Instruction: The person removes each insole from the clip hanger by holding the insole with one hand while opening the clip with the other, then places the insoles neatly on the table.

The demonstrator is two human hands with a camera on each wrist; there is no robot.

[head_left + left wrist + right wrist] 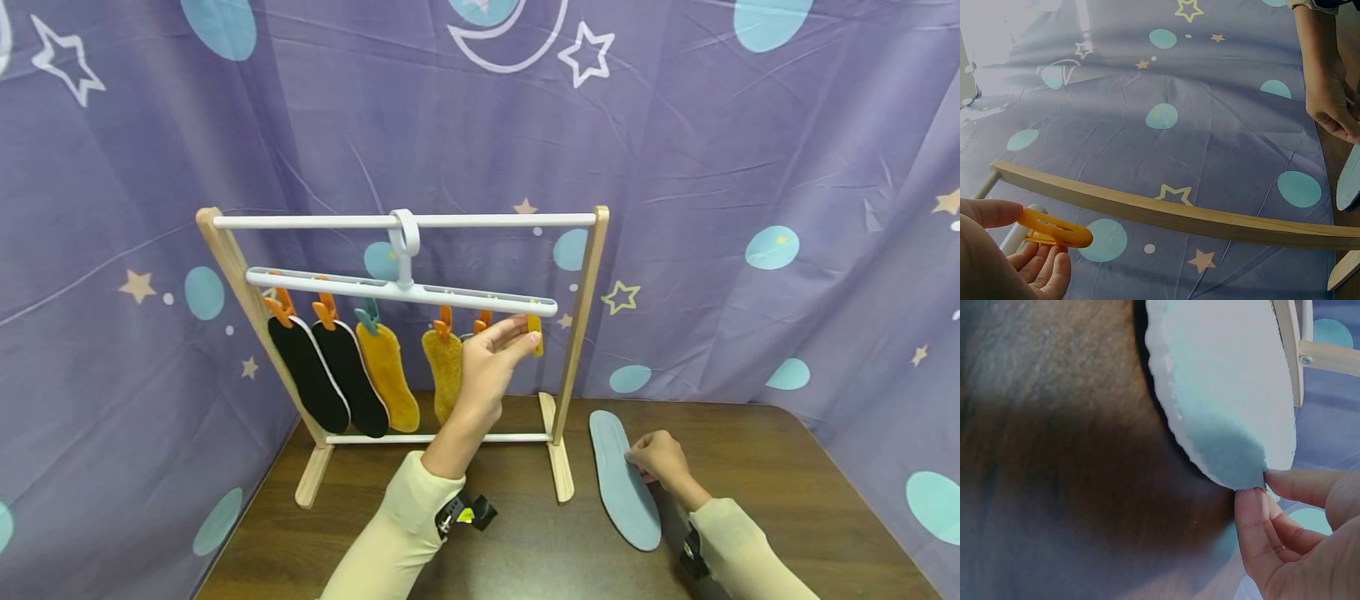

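My left hand [486, 367] pinches a yellow clothespin [536, 335] at the right end of a white hanger bar [337, 286]. In the left wrist view, thumb and fingers squeeze the clothespin [1063, 232] from opposite sides. A light blue insole [624, 483] lies over the table to the right of the rack. My right hand [662, 460] pinches this insole by its right edge; the right wrist view shows thumb and fingers on the rim of the insole [1222, 375], which is tilted up off the table there.
The hanger hangs from a wooden rack [581, 333] with white rods. Clothespins hold two black insoles [307, 375] and two yellow insoles [387, 375] along it. Another orange clothespin [483, 320] is partly behind my left hand. A purple patterned curtain [712, 167] surrounds the brown table [750, 467].
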